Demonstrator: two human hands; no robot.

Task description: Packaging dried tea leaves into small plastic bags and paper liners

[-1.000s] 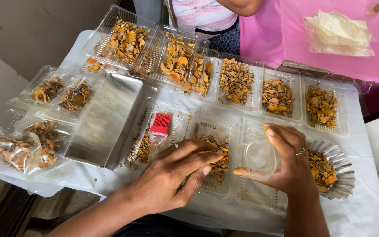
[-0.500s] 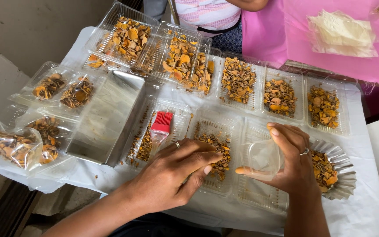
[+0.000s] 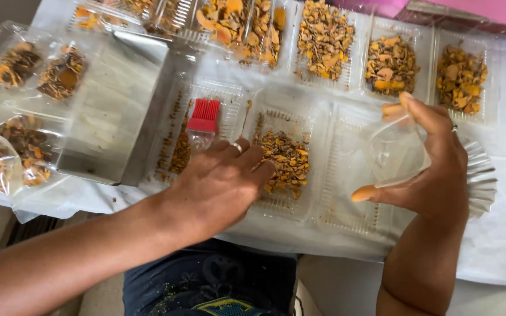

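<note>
my left hand [image 3: 221, 184] has pushed farther forward than a moment ago, out over the clear plastic tray [image 3: 282, 202] in the middle of the bench [image 3: 499, 251]. the fingers curl down into the pile of dried yellow-orange chips [image 3: 285, 161]; it looks like a pinch closing on a few pieces, though i cannot tell whether any are actually gripped, the knuckles hide the tips. a ring shows on one finger.

my right hand [image 3: 434, 169] has lifted the small clear bag [image 3: 396, 152] a little and spread its mouth wider than before. thumb below, fingers above, it grips the rim and keeps the opening turned left, towards the pile. the fingertips [image 3: 363, 193] are stained orange.

so the gap has closed: the chips lie right under my left hand, the bag hangs just to their right, near but apart. to my eye that means a pinch of chips is about to go across into the bag.

the red silicone brush [image 3: 203, 117] lies just far of my left hand, in the neighbouring tray. along the far edge runs a row of filled trays [image 3: 390, 64], to the left some sealed bags of chips [image 3: 7, 158], and a pleated foil cup [image 3: 478, 175] peeks out behind my right hand.
</note>
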